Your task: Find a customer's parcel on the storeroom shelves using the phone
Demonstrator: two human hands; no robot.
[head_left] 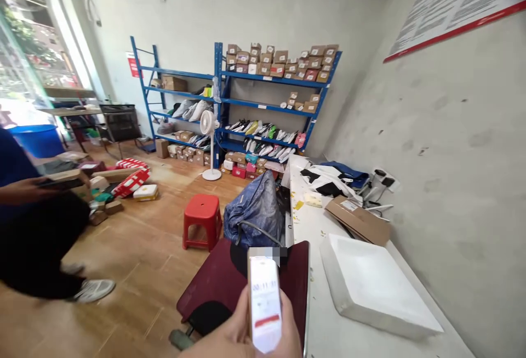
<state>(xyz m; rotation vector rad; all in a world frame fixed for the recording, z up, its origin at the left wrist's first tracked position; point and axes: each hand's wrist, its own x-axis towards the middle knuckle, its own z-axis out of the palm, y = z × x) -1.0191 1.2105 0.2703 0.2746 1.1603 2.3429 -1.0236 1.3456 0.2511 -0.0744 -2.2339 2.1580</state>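
Currently: one hand, side unclear, fingers clamped on phone showing a timer; white tray just right, untouched.

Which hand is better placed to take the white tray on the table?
Probably the right. The tray lies to the right, on the table. What seems to be the left hand is busy holding the phone. The right hand is out of view, so perhaps free.

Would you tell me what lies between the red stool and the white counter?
In the head view, a blue bag sits between the red stool and the counter.
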